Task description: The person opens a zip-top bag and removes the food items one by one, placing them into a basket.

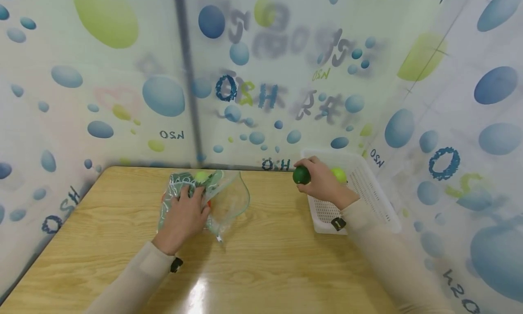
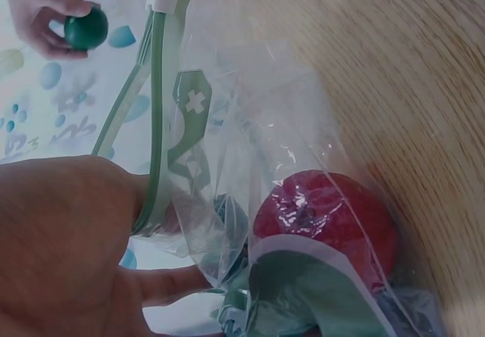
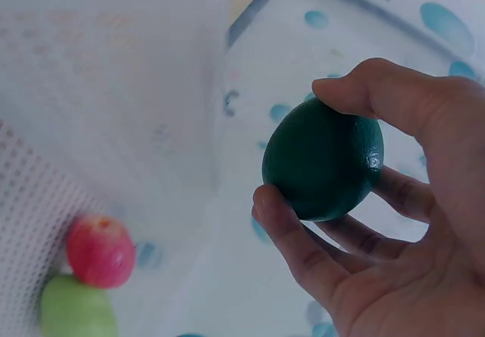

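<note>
My left hand (image 1: 182, 218) holds a clear zip bag (image 1: 234, 200) with green print, lying on the table at the left. In the left wrist view the hand is at the bag's green zip edge (image 2: 157, 117), partly hidden by the plastic. Through the plastic shows a round red fruit (image 2: 303, 208); a pale green one (image 1: 201, 176) is seen at the bag's far side in the head view. My right hand (image 1: 323, 180) grips a glossy, dark green, egg-shaped avocado (image 3: 322, 161) between thumb and fingertips, raised by the basket's left rim.
A white perforated plastic basket (image 1: 380, 200) stands at the table's right. Inside it lie a red apple (image 3: 101, 251) and a light green fruit (image 3: 77, 310). Wooden tabletop (image 1: 265, 250) runs between bag and basket. Bubble-printed sheets (image 1: 253, 77) rise behind and at both sides.
</note>
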A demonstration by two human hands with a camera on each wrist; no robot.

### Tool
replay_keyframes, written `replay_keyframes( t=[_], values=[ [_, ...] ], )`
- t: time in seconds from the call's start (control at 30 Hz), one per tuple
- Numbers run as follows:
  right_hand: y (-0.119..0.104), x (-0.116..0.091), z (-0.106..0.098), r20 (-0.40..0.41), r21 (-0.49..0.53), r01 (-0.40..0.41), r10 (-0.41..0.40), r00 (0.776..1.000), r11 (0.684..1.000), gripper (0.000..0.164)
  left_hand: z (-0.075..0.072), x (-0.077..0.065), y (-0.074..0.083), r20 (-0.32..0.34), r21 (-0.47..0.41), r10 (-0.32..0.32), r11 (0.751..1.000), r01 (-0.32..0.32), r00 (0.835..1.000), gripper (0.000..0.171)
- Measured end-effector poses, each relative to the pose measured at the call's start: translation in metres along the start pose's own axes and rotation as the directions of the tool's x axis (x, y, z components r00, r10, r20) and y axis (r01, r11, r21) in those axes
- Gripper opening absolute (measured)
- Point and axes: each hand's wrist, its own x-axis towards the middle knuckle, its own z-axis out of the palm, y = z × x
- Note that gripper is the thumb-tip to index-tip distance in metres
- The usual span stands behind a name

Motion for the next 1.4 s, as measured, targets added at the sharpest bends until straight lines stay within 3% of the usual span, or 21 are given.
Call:
replay_keyframes(
  t=[0.2,0.47,0.8,0.97,1.23,1.4],
  values=[
    [0.032,-0.002,-0.008,0.040,-0.044,-0.099,0.101,0.994,0.994,0.057,0.000,0.001,-0.001,-0.004,0.005,0.000,1.000,0.000,1.000,0.061],
    [0.069,-0.001,-0.019,0.133,-0.110,-0.215,0.228,0.964,0.970,0.056,0.002,0.001,-0.002,-0.011,0.010,0.008,1.000,-0.008,1.000,0.060],
    [0.112,0.001,-0.027,0.239,-0.181,-0.362,0.398,0.886,0.914,0.058,0.002,0.001,-0.004,-0.007,-0.009,-0.002,1.000,0.002,1.000,0.059],
    [0.126,-0.003,-0.031,0.277,-0.219,-0.393,0.443,0.853,0.893,0.059,0.001,0.001,-0.003,0.000,-0.012,-0.005,1.000,0.005,1.000,0.060],
    [0.131,-0.005,-0.036,0.341,-0.254,-0.468,0.531,0.776,0.846,0.030,0.001,0.000,-0.004,-0.027,-0.020,0.003,1.000,-0.003,1.000,0.055],
    [0.132,-0.005,-0.038,0.346,-0.262,-0.465,0.532,0.773,0.846,0.028,0.001,-0.001,-0.003,-0.029,-0.011,0.010,1.000,-0.010,1.000,0.055]
  ],
)
